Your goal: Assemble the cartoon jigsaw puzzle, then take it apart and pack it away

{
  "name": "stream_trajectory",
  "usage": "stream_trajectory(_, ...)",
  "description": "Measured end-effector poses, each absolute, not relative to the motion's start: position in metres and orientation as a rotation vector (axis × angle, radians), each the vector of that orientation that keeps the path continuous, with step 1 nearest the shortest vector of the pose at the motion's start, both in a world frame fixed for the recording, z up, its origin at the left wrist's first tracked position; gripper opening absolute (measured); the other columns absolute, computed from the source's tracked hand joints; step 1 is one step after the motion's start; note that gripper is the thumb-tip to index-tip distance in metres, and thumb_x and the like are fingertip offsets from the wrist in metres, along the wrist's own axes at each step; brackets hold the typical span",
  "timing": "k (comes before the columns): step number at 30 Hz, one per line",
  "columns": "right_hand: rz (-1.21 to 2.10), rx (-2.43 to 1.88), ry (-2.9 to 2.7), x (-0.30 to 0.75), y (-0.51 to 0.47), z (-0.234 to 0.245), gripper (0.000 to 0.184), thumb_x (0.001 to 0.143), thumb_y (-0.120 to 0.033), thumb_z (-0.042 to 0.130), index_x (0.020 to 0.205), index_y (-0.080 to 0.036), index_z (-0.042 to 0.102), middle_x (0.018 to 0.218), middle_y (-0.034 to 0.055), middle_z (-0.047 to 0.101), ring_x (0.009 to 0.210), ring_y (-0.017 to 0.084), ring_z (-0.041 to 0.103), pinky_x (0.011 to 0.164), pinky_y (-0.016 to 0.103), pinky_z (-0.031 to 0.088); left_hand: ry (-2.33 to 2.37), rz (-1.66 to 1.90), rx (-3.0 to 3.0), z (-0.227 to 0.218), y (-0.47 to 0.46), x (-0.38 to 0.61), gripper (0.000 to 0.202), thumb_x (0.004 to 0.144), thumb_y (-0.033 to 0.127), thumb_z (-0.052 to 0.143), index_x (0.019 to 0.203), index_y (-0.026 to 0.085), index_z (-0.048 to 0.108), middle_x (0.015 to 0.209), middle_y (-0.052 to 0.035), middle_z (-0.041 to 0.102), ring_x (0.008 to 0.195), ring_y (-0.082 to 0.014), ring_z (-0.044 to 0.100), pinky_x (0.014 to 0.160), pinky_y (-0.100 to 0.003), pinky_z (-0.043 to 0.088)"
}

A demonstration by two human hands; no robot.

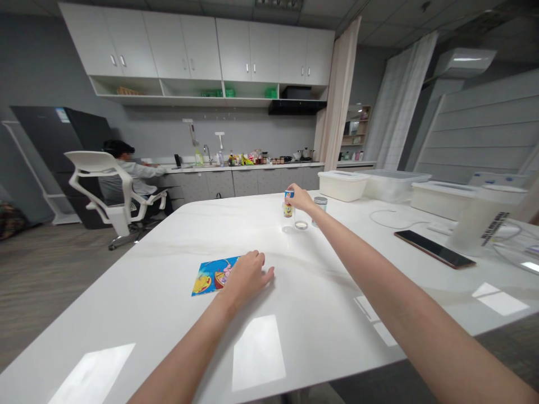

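Observation:
My left hand (248,275) rests on the white table, fingers loosely bent and thumb apart, with nothing in it. It covers the right part of a flat blue cartoon picture (204,282). Farther out, my right hand (300,197) has its fingers closed on a small blue cartoon-printed piece (289,193) above a clear jar (287,223). A yellow cartoon print (288,210) shows at the jar, just below the fingers; whether it belongs to the held piece I cannot tell. A round silver-rimmed lid (301,225) lies beside the jar. Partly behind my right wrist stands a silver-lidded jar (320,202).
White bins (343,185) and a clear plastic box (393,185) line the table's far right. Nearer are a dark phone (433,248), a frosted pitcher (480,221) and white cables (374,217). A person sits in a white chair (103,188) at the back left.

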State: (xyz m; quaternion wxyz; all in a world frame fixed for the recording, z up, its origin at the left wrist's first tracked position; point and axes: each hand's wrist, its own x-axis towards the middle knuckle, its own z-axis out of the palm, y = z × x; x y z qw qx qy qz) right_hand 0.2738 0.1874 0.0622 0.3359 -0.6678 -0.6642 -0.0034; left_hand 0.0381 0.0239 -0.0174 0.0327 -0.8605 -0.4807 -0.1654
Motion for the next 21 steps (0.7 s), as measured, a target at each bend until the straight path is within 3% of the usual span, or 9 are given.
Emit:
stream_trajectory(4, -0.030, -1.784, -1.771, 0.277, 0.189, 0.056, 0.043, 0.075, -0.022, 0.060, 0.119, -0.019, 0.056, 0.105, 0.0094, 0.070, 0.093, 0.022, 0.064, 0.075, 0.027, 0.046, -1.491, -0.503, -2.649, -0.016, 0.023, 0.039, 0.019, 0.087, 0.035, 0.052, 0.084, 0.018, 0.060, 0.092, -0.0103, 0.066, 0.085, -0.0242, 0.062, 0.074, -0.033, 0.044)
stream_trajectory(9, -0.057, -1.794, -1.840, 0.279, 0.191, 0.053, 0.026, 0.081, -0.022, 0.055, 0.102, -0.016, 0.069, 0.106, 0.0103, 0.071, 0.097, 0.021, 0.064, 0.079, 0.025, 0.044, -1.500, -0.472, -2.645, -0.016, 0.023, 0.039, 0.020, 0.087, 0.035, 0.052, 0.085, 0.017, 0.060, 0.092, -0.0105, 0.066, 0.086, -0.0242, 0.063, 0.074, -0.033, 0.044)
stream_trajectory(16, -0.159, -1.766, -1.906, 0.281, 0.181, 0.053, 0.034, 0.090, -0.021, 0.043, 0.106, -0.011, 0.071, 0.111, 0.0145, 0.070, 0.103, 0.022, 0.063, 0.086, 0.025, 0.043, -1.497, -0.483, -2.651, -0.015, 0.022, 0.038, 0.020, 0.087, 0.036, 0.052, 0.084, 0.017, 0.060, 0.091, -0.0105, 0.066, 0.086, -0.0244, 0.063, 0.075, -0.033, 0.045)
stream_trajectory(21, -0.196, -1.771, -1.979, 0.281, 0.173, 0.047, 0.032, 0.091, -0.027, 0.046, 0.100, -0.011, 0.073, 0.116, 0.0165, 0.066, 0.104, 0.023, 0.062, 0.088, 0.026, 0.043, -1.477, -0.455, -2.660, -0.016, 0.022, 0.038, 0.020, 0.087, 0.035, 0.052, 0.083, 0.018, 0.061, 0.091, -0.0100, 0.066, 0.084, -0.0233, 0.063, 0.075, -0.033, 0.045)
